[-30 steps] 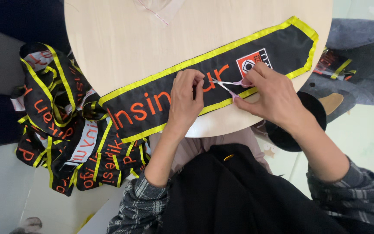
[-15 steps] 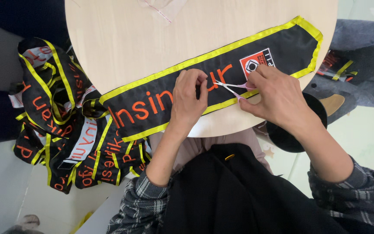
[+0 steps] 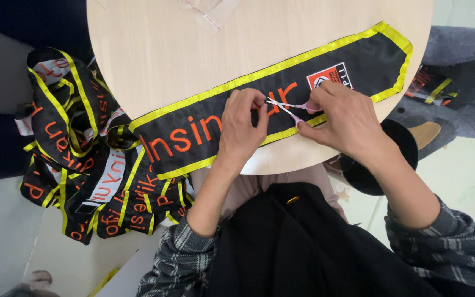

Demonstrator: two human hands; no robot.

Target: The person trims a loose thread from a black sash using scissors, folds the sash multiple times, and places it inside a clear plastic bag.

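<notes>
- a black sash [image 3: 221, 118] with a yellow border lies slantwise across the round pale wood desk [image 3: 193, 49], its pointed end up near the right rim and its other end trailing off the left edge.
- big orange embroidered letters run along the sash; close to the pointed end sits a small patch [image 3: 330, 76], red and white, roughly square.
- the left hand [image 3: 243, 124] presses down on the sash over the letters, fingers bent and pinching at the cloth.
- the right hand [image 3: 344, 118] is closed around small scissors [image 3: 290, 107] with pinkish handles; the thin blades are parted and point at the left fingertips, on the sash.
- more sashes [image 3: 78, 159] of the same black, yellow and orange hang in a heap off the left side of the desk, with white label strips among them.
- a scrap of clear plastic [image 3: 207, 8] lies at the far edge of the desk.
</notes>
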